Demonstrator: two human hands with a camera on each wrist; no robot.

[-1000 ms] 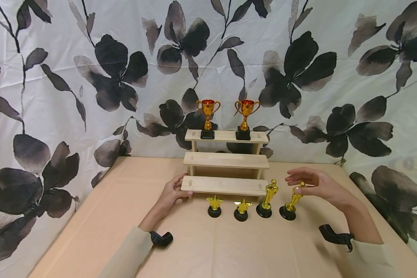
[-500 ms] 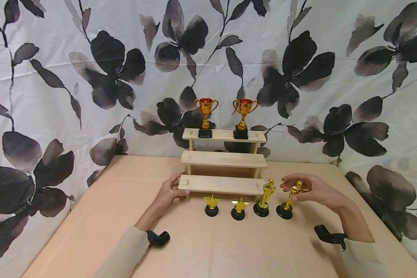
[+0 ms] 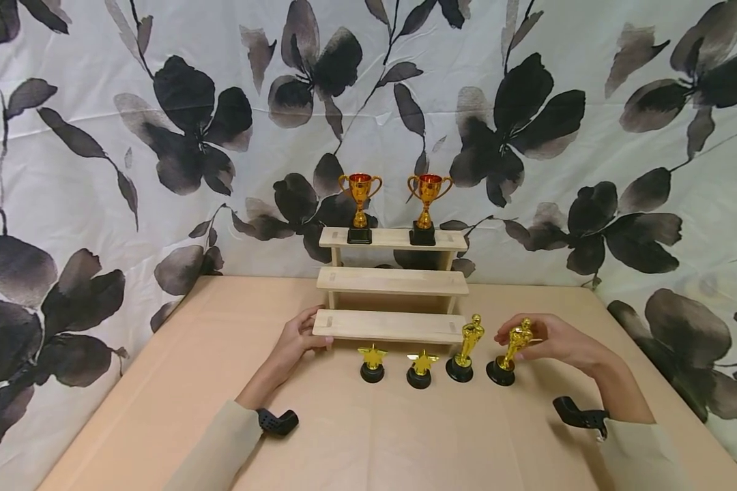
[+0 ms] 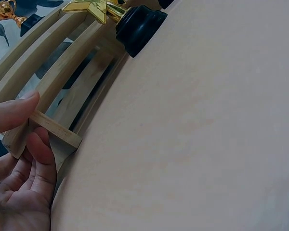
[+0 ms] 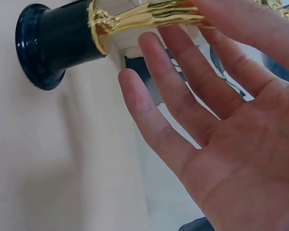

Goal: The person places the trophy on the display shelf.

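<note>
My left hand grips the left end of the lowest step of a three-step wooden display stand. In the left wrist view the thumb lies over the board and curled fingers sit beneath it. My right hand surrounds the upper part of a gold figure trophy, which stands on the table on its round black base. The right wrist view shows mostly straight fingers beside the figure; firm contact cannot be made out. A second figure trophy stands to its left.
Two star trophies stand before the lowest step. On the top step are two gold cup trophies with black bases. A floral cloth hangs behind the beige table.
My right hand has moved slightly in around the right figure trophy, its fingers closer to the figure. The left hand stays on the stand. The head view has shifted a little.
</note>
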